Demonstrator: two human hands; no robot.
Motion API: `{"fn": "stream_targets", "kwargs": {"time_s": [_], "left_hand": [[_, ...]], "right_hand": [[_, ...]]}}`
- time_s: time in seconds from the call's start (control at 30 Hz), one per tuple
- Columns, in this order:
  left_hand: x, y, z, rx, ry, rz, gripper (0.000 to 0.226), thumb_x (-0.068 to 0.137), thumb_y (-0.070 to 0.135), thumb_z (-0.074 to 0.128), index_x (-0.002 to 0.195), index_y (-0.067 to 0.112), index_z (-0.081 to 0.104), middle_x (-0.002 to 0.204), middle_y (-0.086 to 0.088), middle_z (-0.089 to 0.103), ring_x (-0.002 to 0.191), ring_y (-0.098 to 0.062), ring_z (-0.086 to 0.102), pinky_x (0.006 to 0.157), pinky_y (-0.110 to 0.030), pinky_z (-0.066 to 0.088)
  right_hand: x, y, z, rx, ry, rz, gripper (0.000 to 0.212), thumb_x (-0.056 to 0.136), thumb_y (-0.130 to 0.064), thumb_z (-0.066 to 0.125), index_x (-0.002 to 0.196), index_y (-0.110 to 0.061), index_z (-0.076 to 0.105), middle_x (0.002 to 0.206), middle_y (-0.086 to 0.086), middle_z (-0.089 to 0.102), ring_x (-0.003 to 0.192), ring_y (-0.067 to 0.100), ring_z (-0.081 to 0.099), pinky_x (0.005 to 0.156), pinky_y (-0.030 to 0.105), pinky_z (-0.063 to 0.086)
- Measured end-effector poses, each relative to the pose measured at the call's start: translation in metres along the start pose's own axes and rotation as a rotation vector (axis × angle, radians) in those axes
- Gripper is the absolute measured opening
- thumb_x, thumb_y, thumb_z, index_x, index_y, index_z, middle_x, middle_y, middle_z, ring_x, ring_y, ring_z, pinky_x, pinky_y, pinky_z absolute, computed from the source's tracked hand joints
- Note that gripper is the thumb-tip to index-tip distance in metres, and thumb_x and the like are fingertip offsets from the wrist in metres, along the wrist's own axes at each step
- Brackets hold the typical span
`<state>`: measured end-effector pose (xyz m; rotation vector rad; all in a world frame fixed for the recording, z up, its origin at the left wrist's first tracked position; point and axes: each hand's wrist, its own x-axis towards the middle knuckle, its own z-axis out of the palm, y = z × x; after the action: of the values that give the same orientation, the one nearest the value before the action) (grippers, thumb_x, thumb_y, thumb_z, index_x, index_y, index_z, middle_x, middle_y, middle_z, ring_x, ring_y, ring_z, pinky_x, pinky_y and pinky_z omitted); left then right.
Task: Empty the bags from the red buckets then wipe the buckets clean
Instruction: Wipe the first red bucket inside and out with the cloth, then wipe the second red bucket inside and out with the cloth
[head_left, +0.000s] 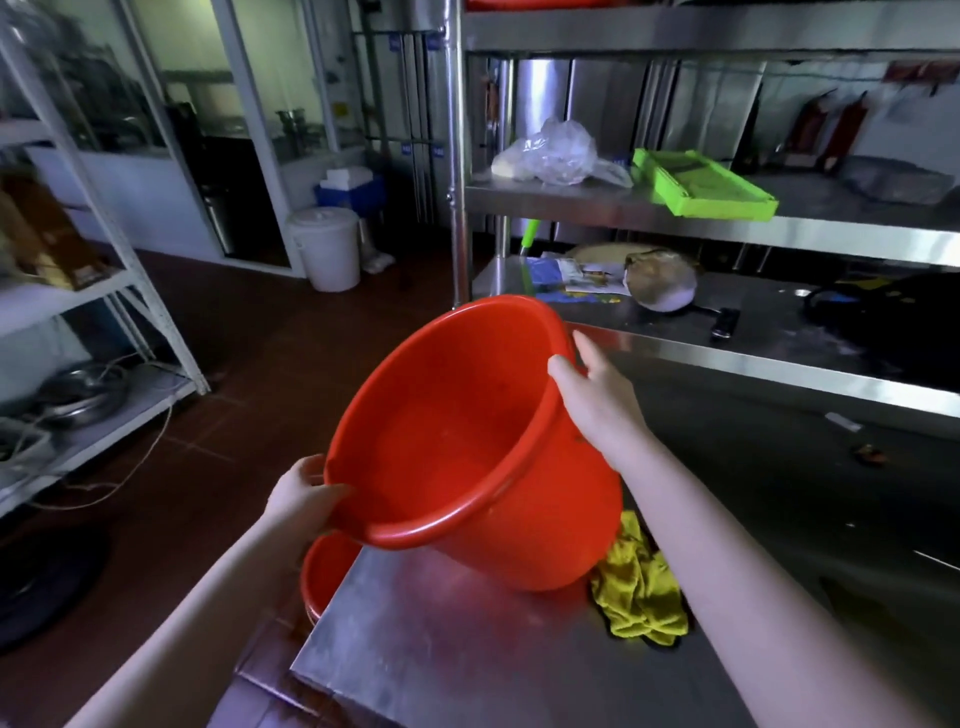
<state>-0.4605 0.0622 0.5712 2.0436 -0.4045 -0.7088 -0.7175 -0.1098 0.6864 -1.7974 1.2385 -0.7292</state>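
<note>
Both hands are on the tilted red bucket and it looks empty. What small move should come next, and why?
Probably let go with the right hand and reach for the yellow cloth on the table. The bucket shows no bag inside, the left hand grips its rim, and wiping remains.

I get one view, head-worn. It faces forward and down, close over the red bucket (457, 441) and steel table (441, 654).

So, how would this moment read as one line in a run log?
red bucket: tilted, no bag inside | left hand: grips near rim | right hand: grips far rim | yellow cloth: on steel table
</note>
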Motion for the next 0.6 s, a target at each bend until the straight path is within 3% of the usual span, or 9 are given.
{"fn": "stream_targets", "kwargs": {"time_s": [0.17,0.23,0.37,0.53,0.6], "left_hand": [[-0.008,-0.008,-0.02,-0.169,0.03,0.017,0.065,0.077,-0.005,0.074,0.135,0.015,0.053,0.104,-0.011,0.067,0.065,-0.016,0.07,0.053,-0.03,0.059],[-0.008,-0.008,-0.034,-0.177,0.046,0.063,0.066,0.077,-0.004,0.074,0.136,0.019,0.052,0.107,-0.011,0.067,0.069,-0.017,0.071,0.051,-0.029,0.058],[-0.002,-0.021,-0.067,-0.175,0.082,0.134,0.063,0.079,-0.001,0.073,0.134,0.023,0.054,0.11,-0.008,0.067,0.08,-0.022,0.071,0.055,-0.031,0.057],[0.025,-0.048,-0.123,-0.212,0.11,0.202,0.057,0.079,0.003,0.074,0.13,0.024,0.058,0.107,-0.003,0.068,0.079,-0.021,0.071,0.053,-0.029,0.057],[0.043,-0.064,-0.156,-0.221,0.13,0.213,0.056,0.078,0.004,0.075,0.127,0.026,0.06,0.106,-0.003,0.069,0.079,-0.02,0.071,0.059,-0.034,0.059]], "right_hand": [[0.005,-0.001,0.008,-0.003,-0.068,-0.046,0.072,0.081,-0.057,0.051,0.148,-0.043,0.026,0.135,0.0,0.056,0.084,0.009,0.064,0.069,0.029,0.052],[0.001,-0.002,0.019,0.016,-0.086,-0.081,0.077,0.079,-0.056,0.059,0.147,-0.042,0.027,0.132,-0.006,0.057,0.093,0.008,0.063,0.076,0.03,0.053],[-0.015,-0.007,0.052,0.08,-0.101,-0.065,0.063,0.078,-0.045,0.064,0.134,-0.053,0.039,0.102,-0.012,0.065,0.079,0.01,0.068,0.071,0.037,0.06],[-0.027,-0.038,0.113,0.081,-0.092,-0.039,0.068,0.071,-0.048,0.061,0.134,-0.055,0.038,0.107,-0.007,0.066,0.086,0.018,0.069,0.076,0.044,0.06],[-0.032,-0.056,0.149,0.064,-0.08,-0.05,0.058,0.07,-0.046,0.061,0.121,-0.066,0.043,0.092,-0.015,0.067,0.08,0.017,0.069,0.072,0.039,0.06]]}}
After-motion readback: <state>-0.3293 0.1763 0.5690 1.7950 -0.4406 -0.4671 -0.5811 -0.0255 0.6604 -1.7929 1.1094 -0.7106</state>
